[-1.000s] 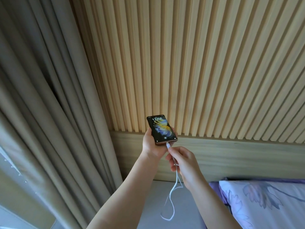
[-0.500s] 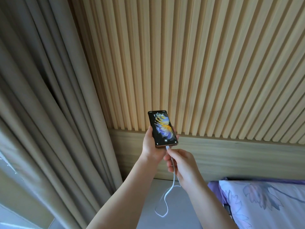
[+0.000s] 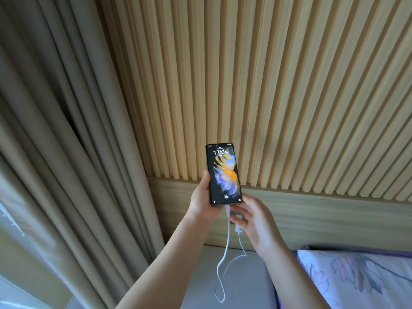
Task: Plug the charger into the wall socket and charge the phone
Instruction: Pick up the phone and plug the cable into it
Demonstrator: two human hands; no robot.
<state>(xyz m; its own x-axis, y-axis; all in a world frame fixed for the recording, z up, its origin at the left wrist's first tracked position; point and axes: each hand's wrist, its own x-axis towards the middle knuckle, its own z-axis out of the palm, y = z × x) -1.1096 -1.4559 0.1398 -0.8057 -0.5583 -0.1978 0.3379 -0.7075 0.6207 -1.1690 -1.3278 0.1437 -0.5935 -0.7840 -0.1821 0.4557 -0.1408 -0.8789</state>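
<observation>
My left hand (image 3: 200, 204) holds the phone (image 3: 224, 175) upright by its lower left edge, in front of the slatted wall. The screen is lit with a colourful wallpaper and reads 17:04. A white cable (image 3: 226, 248) is plugged into the phone's bottom edge, hangs in a loop and rises to a small white charger (image 3: 238, 229) against the wooden panel. My fingers partly hide the charger, and no socket shows. My right hand (image 3: 256, 221) is just below the phone's lower right corner, fingers spread beside the cable and holding nothing.
Beige curtains (image 3: 66, 152) hang at the left. A wooden slat wall (image 3: 267, 85) fills the upper view above a plain wooden panel (image 3: 334, 219). A floral pillow (image 3: 356, 279) lies at the lower right, beside a grey surface (image 3: 245, 286) under the cable loop.
My right hand has let go of the cable plug at the phone's bottom edge and spread its fingers. The phone has risen slightly and stands more upright, still in my left hand.
</observation>
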